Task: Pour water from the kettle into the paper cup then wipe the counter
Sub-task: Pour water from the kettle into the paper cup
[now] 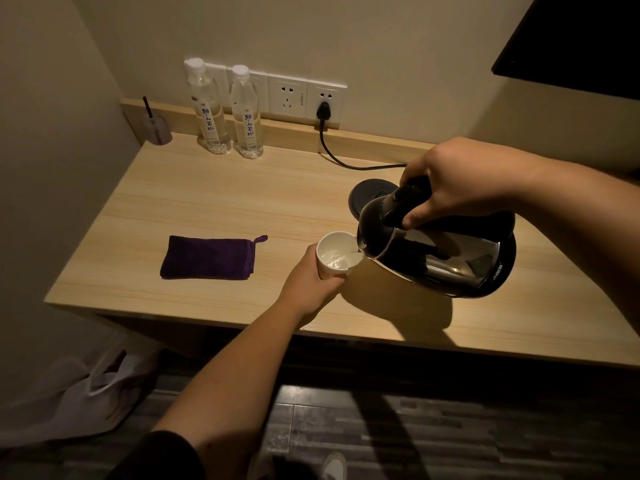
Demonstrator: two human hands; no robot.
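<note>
- The right hand is wrapped around the handle of the kettle, tipped spout-down over the paper cup.
- The left hand is curled around the cup, on the counter, water inside.
- A purple cloth lies at the cup's 9 o'clock, apart.

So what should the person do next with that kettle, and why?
Probably tip the kettle back upright soon. The right hand holds it tilted with its spout over the paper cup, which the left hand steadies, and water already shows inside. The purple cloth lies folded beside it, ready for wiping.
</note>
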